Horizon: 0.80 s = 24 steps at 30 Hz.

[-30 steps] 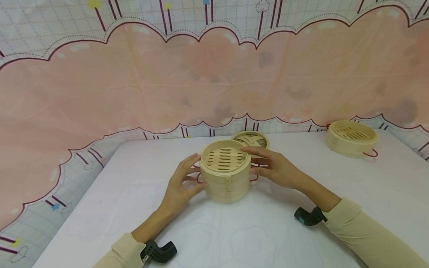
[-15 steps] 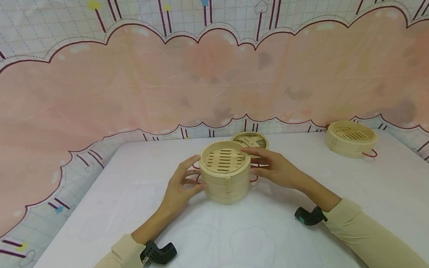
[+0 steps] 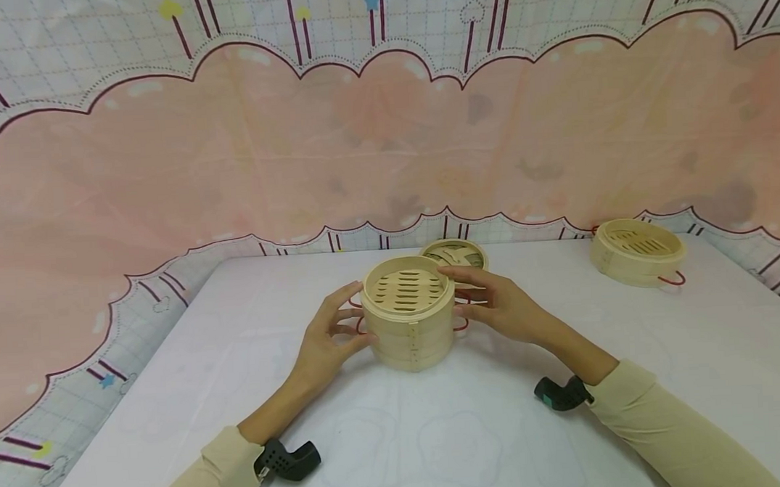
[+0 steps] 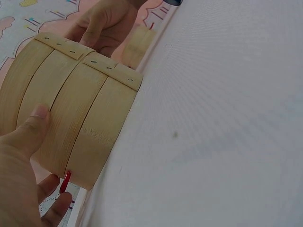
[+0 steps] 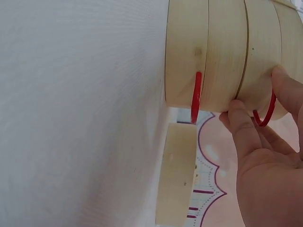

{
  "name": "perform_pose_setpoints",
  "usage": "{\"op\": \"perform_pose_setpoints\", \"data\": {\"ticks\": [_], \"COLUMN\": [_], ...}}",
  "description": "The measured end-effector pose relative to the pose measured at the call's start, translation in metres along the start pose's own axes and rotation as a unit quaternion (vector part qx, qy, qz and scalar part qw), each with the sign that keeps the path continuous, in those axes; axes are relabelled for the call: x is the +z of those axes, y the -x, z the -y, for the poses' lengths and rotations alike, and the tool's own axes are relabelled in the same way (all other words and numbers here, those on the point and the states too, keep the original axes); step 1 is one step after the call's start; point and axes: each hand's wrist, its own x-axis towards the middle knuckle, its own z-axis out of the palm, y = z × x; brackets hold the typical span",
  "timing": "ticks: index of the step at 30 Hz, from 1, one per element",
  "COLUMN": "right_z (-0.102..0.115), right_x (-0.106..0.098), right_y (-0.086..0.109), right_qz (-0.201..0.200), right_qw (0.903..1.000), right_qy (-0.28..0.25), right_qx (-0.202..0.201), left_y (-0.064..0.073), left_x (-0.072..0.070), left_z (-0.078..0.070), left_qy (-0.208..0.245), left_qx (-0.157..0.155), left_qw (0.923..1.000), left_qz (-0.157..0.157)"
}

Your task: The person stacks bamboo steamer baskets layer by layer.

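Two round bamboo steamer baskets stand stacked on the white table, slatted floor showing inside the upper one. My left hand grips the stack's left side, thumb on the front wall and fingers toward the back. On the right side, my right hand holds the upper basket, one fingertip at its rim and the thumb on its wall. Red loop handles stick out on both sides; one red handle shows clearly below the fingers in the right wrist view. The two tiers sit edge to edge in the left wrist view.
A woven bamboo lid lies just behind the stack, partly hidden by it. Another steamer basket with red handles stands at the back right of the table. A patterned cloth hangs behind.
Both hands keep their places around the stacked baskets, with hardly any visible movement. The view has shifted only very slightly.
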Motion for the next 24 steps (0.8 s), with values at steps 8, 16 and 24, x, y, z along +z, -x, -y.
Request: {"op": "perform_pose_setpoints", "data": {"ticks": [8,16,24], "right_z": [0.000,0.001,0.002], "right_x": [0.000,0.000,-0.001], "right_y": [-0.001,-0.002,-0.003], "right_qz": [-0.003,-0.006,-0.007], "right_qw": [1.0000,1.0000,0.9999], "right_qy": [0.004,-0.004,0.001], "right_qx": [-0.002,0.004,0.008], "left_y": [0.000,0.000,-0.002], "left_x": [-0.001,-0.001,-0.003], "left_z": [-0.002,0.018,-0.003], "left_qy": [0.002,0.010,0.009], "left_qx": [-0.007,-0.009,-0.015], "left_qw": [1.0000,0.9999,0.9999], "left_qz": [0.004,-0.004,0.001]}}
